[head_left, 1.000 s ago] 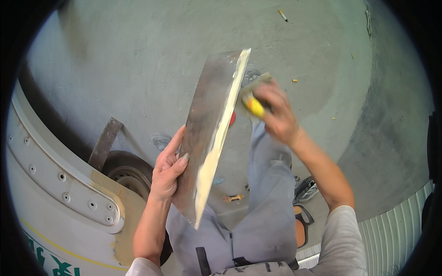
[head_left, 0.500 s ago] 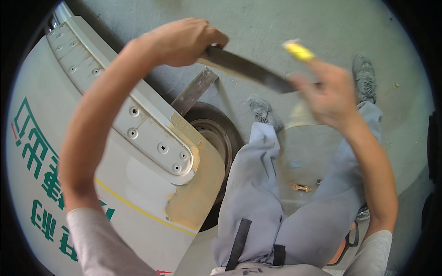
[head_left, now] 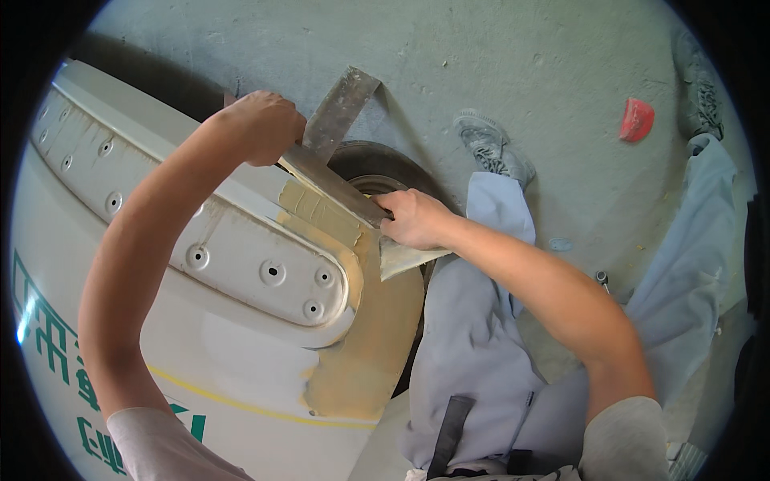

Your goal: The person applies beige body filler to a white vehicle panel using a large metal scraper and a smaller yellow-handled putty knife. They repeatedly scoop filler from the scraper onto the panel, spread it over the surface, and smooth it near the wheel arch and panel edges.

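A long, flat metal blade (head_left: 335, 186), like a wide filler spreader, lies along the edge of a white vehicle panel (head_left: 241, 353). My left hand (head_left: 263, 128) is closed round its far end. At its near end my right hand (head_left: 413, 218) grips it with the fingers curled over. From beneath the right hand sticks out a pale, flat, smeared piece (head_left: 407, 260), apparently held along with the blade. Beside the blade is a ridged band of yellowish filler (head_left: 319, 212). A smoother beige filler patch (head_left: 357, 353) covers the panel's rounded corner.
A tyre (head_left: 397, 164) stands under the panel edge, next to a worn flat metal bar (head_left: 343, 108). On the concrete floor lies a red curved piece (head_left: 636, 120). My shoes (head_left: 491, 146) and grey-trousered legs are to the right. The panel has a recessed strip with holes (head_left: 241, 256).
Both hands have brought the blade left and down from above the floor to the panel edge. My view has shifted, and the red piece now shows on the floor.
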### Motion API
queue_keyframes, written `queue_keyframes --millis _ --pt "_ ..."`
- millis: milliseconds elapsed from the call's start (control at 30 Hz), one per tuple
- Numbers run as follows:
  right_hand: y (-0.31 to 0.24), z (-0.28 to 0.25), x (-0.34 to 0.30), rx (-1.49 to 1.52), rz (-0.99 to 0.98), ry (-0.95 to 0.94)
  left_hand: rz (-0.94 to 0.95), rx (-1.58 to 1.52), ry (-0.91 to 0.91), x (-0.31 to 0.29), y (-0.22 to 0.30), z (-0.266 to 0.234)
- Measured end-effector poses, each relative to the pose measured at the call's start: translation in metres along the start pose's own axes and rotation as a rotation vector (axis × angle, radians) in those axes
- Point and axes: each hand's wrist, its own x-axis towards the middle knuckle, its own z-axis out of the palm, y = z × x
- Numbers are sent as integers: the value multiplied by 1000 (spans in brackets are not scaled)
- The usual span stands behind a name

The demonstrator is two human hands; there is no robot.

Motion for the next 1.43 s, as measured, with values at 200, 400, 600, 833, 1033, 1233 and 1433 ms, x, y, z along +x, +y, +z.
queue_keyframes --millis 200,400,600,833,1033,1233,1433 --pt "3 7 6 -21 55 -21 -18 -31 -40 8 4 23" --pt "1 7 8 -46 2 -5 -38 -70 -101 6 3 34" --pt "-1 13 12 26 49 -57 -37 -156 -99 3 8 34" --pt "-14 8 -15 27 -29 -48 -22 -56 -195 -18 14 15" --pt "0 -17 -4 9 29 44 -39 -124 -44 6 4 5" --pt "13 2 16 31 32 -48 -67 -181 -168 15 6 30" --pt "10 16 18 32 60 -37 -79 -145 -211 17 6 39"
